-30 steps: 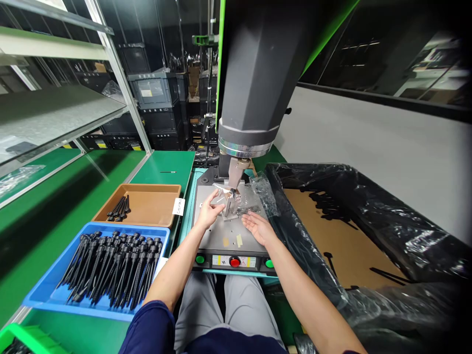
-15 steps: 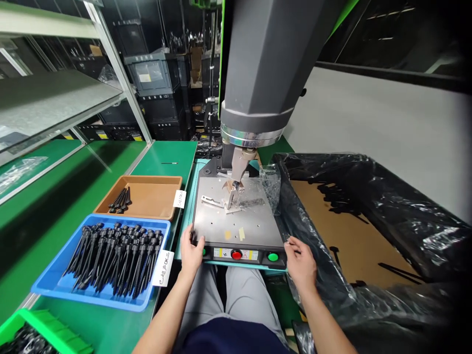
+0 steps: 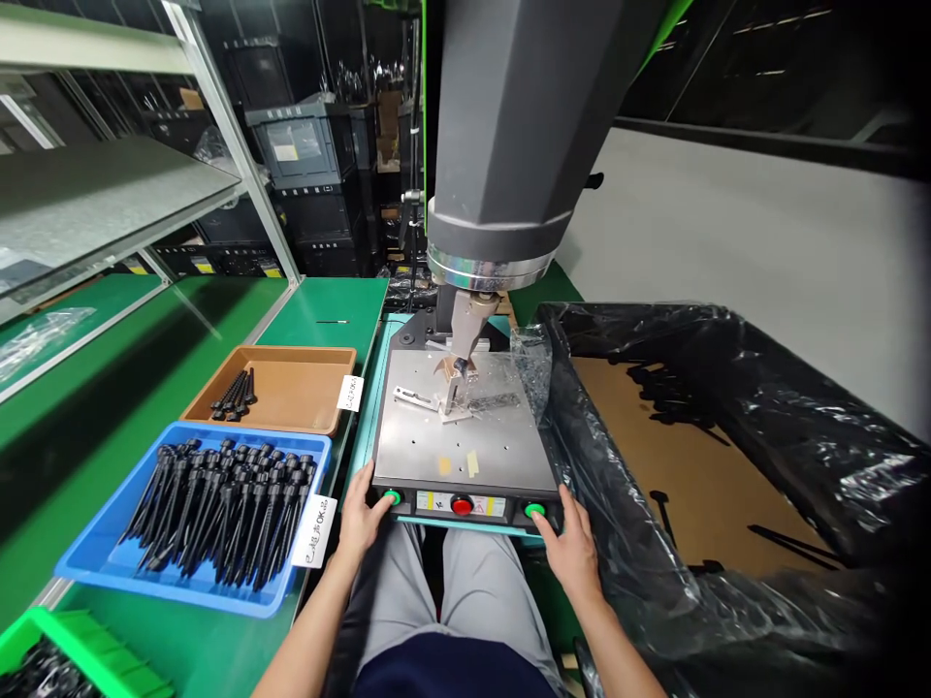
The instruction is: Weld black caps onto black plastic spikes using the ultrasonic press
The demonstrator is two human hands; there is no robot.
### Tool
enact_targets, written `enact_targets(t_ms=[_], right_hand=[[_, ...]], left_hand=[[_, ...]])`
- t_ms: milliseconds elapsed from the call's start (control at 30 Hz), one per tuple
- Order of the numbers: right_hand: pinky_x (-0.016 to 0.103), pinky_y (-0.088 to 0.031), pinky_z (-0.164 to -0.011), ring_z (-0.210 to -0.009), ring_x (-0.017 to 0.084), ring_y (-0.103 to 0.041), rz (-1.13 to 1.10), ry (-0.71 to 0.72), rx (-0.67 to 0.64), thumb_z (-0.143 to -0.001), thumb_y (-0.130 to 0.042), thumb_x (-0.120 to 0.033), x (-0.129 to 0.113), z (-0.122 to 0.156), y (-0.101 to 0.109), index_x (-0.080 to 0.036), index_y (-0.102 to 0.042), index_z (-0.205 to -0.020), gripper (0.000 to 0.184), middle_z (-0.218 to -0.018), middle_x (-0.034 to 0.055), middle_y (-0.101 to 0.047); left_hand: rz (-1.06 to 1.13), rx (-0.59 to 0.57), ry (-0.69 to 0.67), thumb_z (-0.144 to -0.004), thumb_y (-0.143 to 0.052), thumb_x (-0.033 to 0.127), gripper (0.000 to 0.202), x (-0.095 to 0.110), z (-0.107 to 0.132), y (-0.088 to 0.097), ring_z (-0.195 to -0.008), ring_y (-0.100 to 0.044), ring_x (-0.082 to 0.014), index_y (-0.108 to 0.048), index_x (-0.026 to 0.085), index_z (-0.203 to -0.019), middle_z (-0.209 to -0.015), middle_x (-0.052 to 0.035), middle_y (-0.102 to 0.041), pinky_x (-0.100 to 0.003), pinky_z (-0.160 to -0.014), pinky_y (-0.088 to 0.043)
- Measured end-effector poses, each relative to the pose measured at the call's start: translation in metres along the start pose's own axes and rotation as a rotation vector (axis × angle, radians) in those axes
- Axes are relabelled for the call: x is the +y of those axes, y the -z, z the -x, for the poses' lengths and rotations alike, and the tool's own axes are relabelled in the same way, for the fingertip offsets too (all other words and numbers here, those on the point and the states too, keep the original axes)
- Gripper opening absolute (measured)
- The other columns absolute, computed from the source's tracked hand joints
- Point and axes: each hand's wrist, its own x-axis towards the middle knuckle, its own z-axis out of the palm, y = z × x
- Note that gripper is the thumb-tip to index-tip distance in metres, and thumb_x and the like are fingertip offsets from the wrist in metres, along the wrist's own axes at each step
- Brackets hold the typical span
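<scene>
- While resting at lower centre, the left hand (image 3: 360,519) is open and empty, thumb on the left green button (image 3: 393,498).
- The right hand (image 3: 572,548), fingers apart, holding nothing, touches the right green button (image 3: 535,510).
- A red button (image 3: 462,505) sits between them.
- Mid-frame, a small metal part (image 3: 452,390) stands on the steel plate (image 3: 498,446) under the press tip (image 3: 464,334).

Layout: press station at the worktop (image 3: 320,310) edge.
Base plate (image 3: 480,441) centre, fixture (image 3: 452,399) on its rear half, press head (image 3: 516,126) directly above. Control panel (image 3: 462,505) along the plate's front; left hand (image 3: 360,519) at its left corner, right hand (image 3: 574,548) at its right. Left of the plate: near tray (image 3: 175,593) holding rods (image 3: 218,514), far tray (image 3: 298,388) just behind it. Lined box (image 3: 727,339) to the right. Shelf (image 3: 87,204) far left, crates (image 3: 298,160) behind.
</scene>
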Motion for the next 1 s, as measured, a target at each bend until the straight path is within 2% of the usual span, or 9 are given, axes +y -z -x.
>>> enact_targets(t_ms=[133,400,567,667,733,867,1000], right_hand=[[0.050,-0.041,-0.101,-0.124,0.037,-0.048,0.012,-0.016,0.015,-0.084,-0.045,-0.070,0.000,0.002,-0.002,-0.018,-0.039,-0.144,0.080,-0.134,0.0184,-0.047],[0.049,-0.043,-0.101,-0.126,0.035,-0.048,0.002,-0.019,-0.039,-0.084,-0.049,-0.064,0.004,0.003,-0.001,-0.023,-0.034,-0.148,0.077,-0.139,0.0157,-0.044],[0.048,-0.044,-0.100,-0.126,0.035,-0.048,-0.029,-0.024,-0.040,-0.083,-0.050,-0.063,0.003,0.003,0.001,-0.023,-0.035,-0.148,0.078,-0.139,0.0152,-0.045],[0.048,-0.044,-0.100,-0.126,0.034,-0.047,-0.040,-0.032,-0.041,-0.082,-0.050,-0.065,0.000,0.004,0.002,-0.021,-0.035,-0.147,0.080,-0.138,0.0157,-0.045],[0.049,-0.044,-0.101,-0.126,0.035,-0.047,-0.040,-0.040,-0.048,-0.082,-0.050,-0.065,-0.001,0.004,0.002,-0.020,-0.036,-0.147,0.081,-0.138,0.0165,-0.045],[0.050,-0.043,-0.101,-0.127,0.036,-0.047,-0.066,-0.075,-0.050,-0.080,-0.051,-0.066,0.001,0.002,0.002,-0.019,-0.039,-0.146,0.082,-0.138,0.0174,-0.045],[0.051,-0.048,-0.094,-0.117,0.036,-0.054,-0.131,-0.092,-0.016,-0.080,-0.052,-0.067,-0.004,-0.001,0.004,-0.015,-0.048,-0.138,0.078,-0.131,0.0197,-0.051]], left_hand=[[-0.013,0.021,-0.006,-0.082,-0.064,0.038,0.063,-0.003,0.000,0.000,-0.130,-0.047,-0.0265,-0.046,0.026,-0.140,-0.138,-0.0095,-0.051,-0.046,-0.111,-0.036],[-0.027,-0.036,0.011,-0.081,-0.062,0.042,0.068,0.005,0.000,0.006,-0.134,-0.042,-0.0265,-0.042,0.025,-0.143,-0.142,-0.0106,-0.047,-0.047,-0.113,-0.033],[-0.048,0.046,0.032,-0.086,-0.056,0.042,0.053,0.015,-0.002,0.003,-0.129,-0.048,-0.0270,-0.052,0.021,-0.135,-0.135,-0.0119,-0.053,-0.047,-0.110,-0.037],[-0.084,0.184,0.042,-0.088,-0.054,0.041,0.043,0.037,-0.007,0.001,-0.125,-0.051,-0.0280,-0.060,0.019,-0.124,-0.130,-0.0136,-0.055,-0.048,-0.108,-0.039],[-0.067,0.237,-0.005,-0.089,-0.053,0.038,0.037,0.059,-0.013,0.000,-0.125,-0.050,-0.0273,-0.062,0.019,-0.119,-0.131,-0.0134,-0.053,-0.046,-0.106,-0.041],[0.094,0.209,-0.143,-0.089,-0.055,0.033,0.028,0.105,-0.040,-0.005,-0.125,-0.050,-0.0243,-0.063,0.021,-0.113,-0.132,-0.0119,-0.054,-0.042,-0.104,-0.042],[0.332,0.124,-0.145,-0.085,-0.061,0.032,0.024,0.136,-0.085,-0.016,-0.125,-0.049,-0.0237,-0.063,0.021,-0.106,-0.136,-0.0118,-0.050,-0.038,-0.100,-0.042]])
